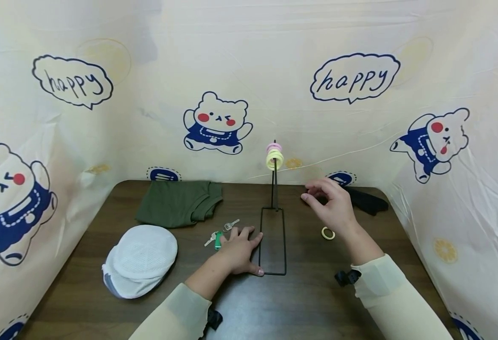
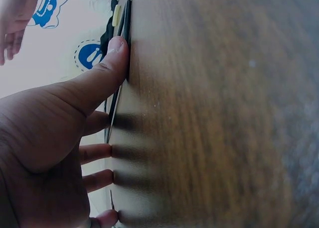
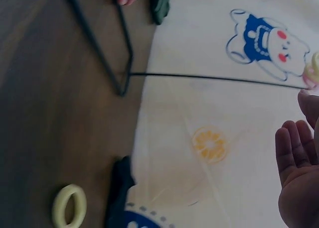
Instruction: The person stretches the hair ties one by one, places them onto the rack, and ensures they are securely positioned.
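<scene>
A black wire stand (image 1: pixel 275 191) with a rectangular base stands on the table. Pink rings (image 1: pixel 274 147) and pale yellow rings (image 1: pixel 274 155) hang on its top arm. My left hand (image 1: pixel 237 251) lies spread at the left side of the base, fingers on the tabletop and thumb against the near corner of the wire. To the right of the stand my right hand (image 1: pixel 330 202) is raised, its fingers loosely bent and holding nothing. Below that hand a single pale yellow ring (image 3: pixel 56 210) lies on the table.
Keys with a green tag (image 1: pixel 218 240) lie beside my left fingers. A folded dark green cloth (image 1: pixel 174 204) and a white cap (image 1: pixel 140 259) are at the left. Behind my right hand is a black cloth item (image 1: pixel 367 202). A printed curtain (image 1: pixel 274 56) encloses the table.
</scene>
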Available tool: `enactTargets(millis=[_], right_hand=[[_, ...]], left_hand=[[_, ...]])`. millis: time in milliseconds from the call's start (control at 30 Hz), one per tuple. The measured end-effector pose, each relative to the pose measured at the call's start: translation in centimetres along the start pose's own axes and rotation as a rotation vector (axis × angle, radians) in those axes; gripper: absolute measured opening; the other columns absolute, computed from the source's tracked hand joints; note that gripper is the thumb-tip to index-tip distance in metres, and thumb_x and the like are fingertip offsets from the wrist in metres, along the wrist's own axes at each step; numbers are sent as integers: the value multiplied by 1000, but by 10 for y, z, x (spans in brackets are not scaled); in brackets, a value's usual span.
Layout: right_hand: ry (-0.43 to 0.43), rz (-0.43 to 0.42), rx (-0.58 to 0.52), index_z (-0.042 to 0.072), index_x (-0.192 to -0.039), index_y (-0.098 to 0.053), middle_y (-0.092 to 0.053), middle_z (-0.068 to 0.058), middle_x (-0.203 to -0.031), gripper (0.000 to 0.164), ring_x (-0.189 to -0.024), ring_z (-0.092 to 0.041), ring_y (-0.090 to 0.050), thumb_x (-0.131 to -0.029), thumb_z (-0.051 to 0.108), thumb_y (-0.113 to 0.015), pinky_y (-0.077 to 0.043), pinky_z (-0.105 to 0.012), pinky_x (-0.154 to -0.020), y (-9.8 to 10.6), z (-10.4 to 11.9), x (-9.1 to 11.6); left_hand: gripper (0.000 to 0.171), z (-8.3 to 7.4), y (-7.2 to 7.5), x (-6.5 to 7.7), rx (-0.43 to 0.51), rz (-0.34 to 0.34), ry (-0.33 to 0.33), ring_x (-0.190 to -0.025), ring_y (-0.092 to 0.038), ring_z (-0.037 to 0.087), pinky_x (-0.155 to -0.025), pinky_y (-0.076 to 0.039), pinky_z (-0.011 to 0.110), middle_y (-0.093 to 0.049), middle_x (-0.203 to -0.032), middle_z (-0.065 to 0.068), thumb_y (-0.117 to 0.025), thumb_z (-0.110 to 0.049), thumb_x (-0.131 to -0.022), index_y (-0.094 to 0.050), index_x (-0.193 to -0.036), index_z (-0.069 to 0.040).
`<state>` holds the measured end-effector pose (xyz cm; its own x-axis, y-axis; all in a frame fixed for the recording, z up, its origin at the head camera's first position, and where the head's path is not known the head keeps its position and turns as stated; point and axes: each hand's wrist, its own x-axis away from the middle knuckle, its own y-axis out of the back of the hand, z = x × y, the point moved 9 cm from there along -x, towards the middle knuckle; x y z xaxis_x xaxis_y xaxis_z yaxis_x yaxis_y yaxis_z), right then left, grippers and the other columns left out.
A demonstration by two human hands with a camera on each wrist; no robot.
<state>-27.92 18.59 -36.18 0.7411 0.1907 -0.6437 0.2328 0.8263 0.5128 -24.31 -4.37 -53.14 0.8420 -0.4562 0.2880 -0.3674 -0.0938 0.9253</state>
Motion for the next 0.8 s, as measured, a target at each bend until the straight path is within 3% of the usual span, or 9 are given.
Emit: enactTargets(millis=[133, 333, 500, 800], right_hand=[[-40, 50, 47, 9, -109, -75, -69, -4, -98, 27, -87, -20, -66, -85, 5, -86, -55, -33, -77, -1, -16, 14], [-121, 135, 60, 9, -116, -74, -69, -2, -107, 32, -94, -22, -67, -87, 8, -85, -57, -37, -82, -4, -37, 34], [-149, 153, 94, 11, -118, -73, -70, 0, -110, 33, -95, -19, -67, -87, 12, -86, -57, -39, -82, 0, -49, 45], [-288, 280, 138, 15, -122, -72, -72, -9, -117, 35, -102, -26, -68, -91, 24, -84, -56, -50, -86, 3, -84, 69]], left_hand=[[111, -1, 1, 0, 4, 4, -1, -139, -29, 37, -93, -32, 62, -24, -169, 8, -79, -72, -73, -34, -164, -29], [111, -1, 0, 0, -9, 12, 13, -141, -28, 37, -93, -33, 62, -23, -169, 7, -79, -73, -73, -33, -164, -30], [112, 0, -2, -1, -11, 13, 16, -140, -28, 37, -93, -33, 62, -23, -169, 6, -79, -74, -72, -33, -164, -31], [111, 0, -1, 0, 0, 21, 18, -140, -28, 36, -94, -32, 62, -23, -169, 6, -79, -72, -73, -32, -165, -31]])
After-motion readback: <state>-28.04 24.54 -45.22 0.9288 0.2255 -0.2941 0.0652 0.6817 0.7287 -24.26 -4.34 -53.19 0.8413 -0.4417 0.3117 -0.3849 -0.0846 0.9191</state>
